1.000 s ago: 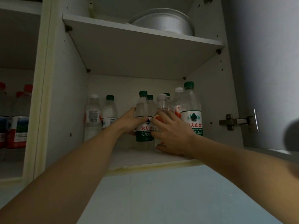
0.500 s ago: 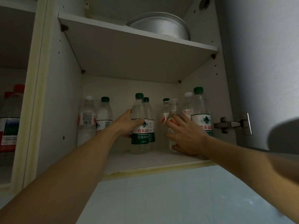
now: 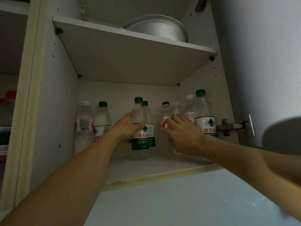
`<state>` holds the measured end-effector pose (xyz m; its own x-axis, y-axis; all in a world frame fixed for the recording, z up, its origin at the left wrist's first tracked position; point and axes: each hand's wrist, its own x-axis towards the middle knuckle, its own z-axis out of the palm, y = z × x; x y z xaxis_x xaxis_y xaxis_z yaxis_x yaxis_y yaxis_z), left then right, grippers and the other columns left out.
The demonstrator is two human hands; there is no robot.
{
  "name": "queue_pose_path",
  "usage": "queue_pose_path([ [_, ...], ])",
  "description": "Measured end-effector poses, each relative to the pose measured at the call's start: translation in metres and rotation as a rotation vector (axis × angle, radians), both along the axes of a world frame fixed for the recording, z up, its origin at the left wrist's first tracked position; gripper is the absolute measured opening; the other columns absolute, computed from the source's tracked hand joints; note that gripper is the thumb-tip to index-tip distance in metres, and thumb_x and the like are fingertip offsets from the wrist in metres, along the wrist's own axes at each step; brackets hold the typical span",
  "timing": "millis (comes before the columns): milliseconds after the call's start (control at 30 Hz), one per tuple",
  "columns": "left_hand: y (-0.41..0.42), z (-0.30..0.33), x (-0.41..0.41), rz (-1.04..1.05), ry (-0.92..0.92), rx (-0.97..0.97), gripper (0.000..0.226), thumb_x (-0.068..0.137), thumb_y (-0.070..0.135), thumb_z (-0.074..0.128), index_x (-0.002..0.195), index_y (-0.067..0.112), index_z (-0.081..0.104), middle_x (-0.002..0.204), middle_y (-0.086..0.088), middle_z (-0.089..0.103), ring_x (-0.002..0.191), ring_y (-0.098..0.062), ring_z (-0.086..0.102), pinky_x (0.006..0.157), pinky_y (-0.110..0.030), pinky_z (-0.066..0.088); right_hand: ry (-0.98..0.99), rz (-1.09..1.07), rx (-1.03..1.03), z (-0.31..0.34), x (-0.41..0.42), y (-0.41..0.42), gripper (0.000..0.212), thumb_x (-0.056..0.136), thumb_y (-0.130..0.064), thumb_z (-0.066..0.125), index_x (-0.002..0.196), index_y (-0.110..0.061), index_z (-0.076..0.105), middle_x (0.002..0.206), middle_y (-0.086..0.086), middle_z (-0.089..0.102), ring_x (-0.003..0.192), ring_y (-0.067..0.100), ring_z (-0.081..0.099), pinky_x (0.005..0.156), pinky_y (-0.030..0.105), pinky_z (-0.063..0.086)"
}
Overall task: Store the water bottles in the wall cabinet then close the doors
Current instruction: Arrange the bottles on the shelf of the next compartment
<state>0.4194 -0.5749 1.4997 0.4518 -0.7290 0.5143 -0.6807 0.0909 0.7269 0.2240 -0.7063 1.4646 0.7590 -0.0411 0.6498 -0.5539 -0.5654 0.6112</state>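
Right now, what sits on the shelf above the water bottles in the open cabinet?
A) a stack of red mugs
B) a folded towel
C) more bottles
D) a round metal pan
D: a round metal pan rests on the upper shelf, while the water bottles stand on the lower shelf, where both hands reach.
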Motion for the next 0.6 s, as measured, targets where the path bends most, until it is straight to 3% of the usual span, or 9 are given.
queue_pose_path([
  [100, -0.001, 0.002, 0.001, 0.035, -0.035, 0.007, 0.05, 0.094, 0.03, 0.069, 0.135, 0.024, 0.039, 0.118, -0.004, 0.062, 0.091, -0.016, 0.065, 0.06, -0.035, 0.059, -0.087, 0.124, 0.252, 0.015, 0.022, 0.01, 0.047, 0.099, -0.037, 0.054, 0.141, -0.019, 0.047, 0.139, 0.009, 0.044, 0.126, 0.027, 0.045, 0.099, 0.041, 0.047],
  [233, -0.001, 0.003, 0.006, 0.131, -0.146, -0.023, 0.072, 0.09, 0.033, 0.073, 0.146, 0.026, 0.027, 0.126, -0.01, 0.056, 0.098, -0.025, 0.063, 0.069, -0.044, 0.061, -0.298, 0.295, 0.752, 0.04, 0.063, 0.013, 0.059, 0.095, -0.034, 0.065, 0.146, -0.017, 0.039, 0.135, 0.01, 0.05, 0.118, 0.026, 0.054, 0.092, 0.038, 0.051],
  [300, 0.0, 0.002, 0.011, 0.189, -0.239, -0.039, 0.085, 0.09, 0.035, 0.073, 0.153, 0.029, 0.016, 0.125, -0.009, 0.055, 0.092, -0.022, 0.06, 0.065, -0.037, 0.057, -0.355, 0.356, 0.98, 0.053, 0.082, 0.008, 0.067, 0.09, -0.029, 0.073, 0.144, -0.014, 0.036, 0.127, 0.009, 0.054, 0.107, 0.024, 0.056, 0.077, 0.031, 0.052],
  [400, 0.004, 0.002, 0.021, 0.301, -0.345, -0.031, 0.1, 0.091, 0.037, 0.071, 0.159, 0.033, -0.003, 0.118, -0.007, 0.052, 0.085, -0.02, 0.057, 0.065, -0.03, 0.05, -0.406, 0.36, 1.324, 0.067, 0.101, 0.003, 0.07, 0.085, -0.021, 0.079, 0.137, -0.015, 0.033, 0.115, 0.012, 0.058, 0.095, 0.029, 0.064, 0.065, 0.038, 0.057],
  [500, 0.009, 0.002, 0.027, 0.319, -0.386, -0.013, 0.108, 0.091, 0.035, 0.073, 0.157, 0.039, -0.013, 0.123, -0.01, 0.052, 0.084, -0.017, 0.057, 0.071, -0.029, 0.052, -0.413, 0.318, 1.414, 0.068, 0.112, 0.001, 0.068, 0.082, -0.02, 0.081, 0.132, -0.019, 0.035, 0.099, 0.011, 0.057, 0.08, 0.027, 0.063, 0.052, 0.039, 0.054],
  [600, 0.014, 0.001, 0.029, 0.356, -0.47, 0.024, 0.121, 0.085, 0.038, 0.079, 0.153, 0.048, -0.02, 0.141, -0.014, 0.039, 0.102, -0.022, 0.051, 0.085, -0.031, 0.047, -0.417, 0.407, 1.4, 0.062, 0.118, -0.004, 0.064, 0.081, -0.022, 0.082, 0.128, -0.017, 0.038, 0.106, 0.011, 0.059, 0.089, 0.028, 0.064, 0.062, 0.042, 0.059],
])
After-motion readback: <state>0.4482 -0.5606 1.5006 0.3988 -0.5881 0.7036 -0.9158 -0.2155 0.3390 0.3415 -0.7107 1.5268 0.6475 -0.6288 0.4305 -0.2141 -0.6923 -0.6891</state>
